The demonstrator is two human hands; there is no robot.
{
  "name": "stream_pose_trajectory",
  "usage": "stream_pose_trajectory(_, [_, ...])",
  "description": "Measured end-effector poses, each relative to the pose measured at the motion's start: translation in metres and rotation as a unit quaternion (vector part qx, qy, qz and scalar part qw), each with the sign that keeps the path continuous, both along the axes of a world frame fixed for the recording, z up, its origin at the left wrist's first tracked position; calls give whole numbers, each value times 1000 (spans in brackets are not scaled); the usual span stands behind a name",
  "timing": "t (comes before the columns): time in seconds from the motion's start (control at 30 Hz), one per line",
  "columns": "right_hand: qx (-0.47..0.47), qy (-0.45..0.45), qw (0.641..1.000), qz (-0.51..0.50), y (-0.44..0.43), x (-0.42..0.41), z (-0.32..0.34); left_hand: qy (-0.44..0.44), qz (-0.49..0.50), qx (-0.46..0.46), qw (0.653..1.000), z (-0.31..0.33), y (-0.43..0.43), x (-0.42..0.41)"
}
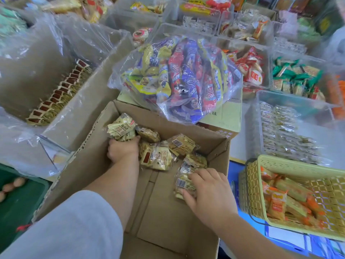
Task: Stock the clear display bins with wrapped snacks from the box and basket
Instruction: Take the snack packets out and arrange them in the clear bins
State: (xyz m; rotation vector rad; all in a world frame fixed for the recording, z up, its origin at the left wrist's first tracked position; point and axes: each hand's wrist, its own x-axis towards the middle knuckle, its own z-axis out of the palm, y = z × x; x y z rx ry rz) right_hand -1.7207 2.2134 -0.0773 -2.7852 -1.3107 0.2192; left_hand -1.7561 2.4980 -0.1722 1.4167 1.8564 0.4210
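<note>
Inside the open cardboard box, the left hand grips a bunch of cream-wrapped snacks near the far left wall. The right hand curls thumb and fingers around a barcoded packet on the box floor. Loose packets lie between them. A yellow basket stands just right.

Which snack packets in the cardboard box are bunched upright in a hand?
The cream packets gripped by the left hand at the far left of the box; the loose packets lie on its floor, some in the right hand.
</note>
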Motion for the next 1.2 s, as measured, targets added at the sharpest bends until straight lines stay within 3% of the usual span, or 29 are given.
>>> stream_pose_trajectory(0.23, [-18, 2, 1000, 2, 2, 0, 2, -25, -44, -28, 998, -6, 6, -9])
stream_pose_trajectory(0.53, [-27, -11, 1000, 9, 3, 0, 1, -100, -24, -42, 994, 18, -13, -49])
stream_pose_trajectory(0.7, [-27, -6, 999, 16, 2, -1, 2, -156, -19, -83, 984, 50, -27, -80])
stream_pose_trajectory(0.83, [-8, 9, 1000, 27, 0, -1, 5, -191, -75, -115, 972, 80, -42, -101])
stream_pose_trajectory(1.0, [84, 119, 989, 23, 1, 3, 17, -141, -245, -119, 952, 117, -66, -115])
stream_pose_trajectory(1.1, [166, 246, 955, -11, 3, 9, 27, -81, -338, -128, 929, 131, -86, -117])
stream_pose_trajectory(1.2, [166, 348, 923, -15, -2, 19, 36, -54, -395, -160, 903, 138, -108, -114])
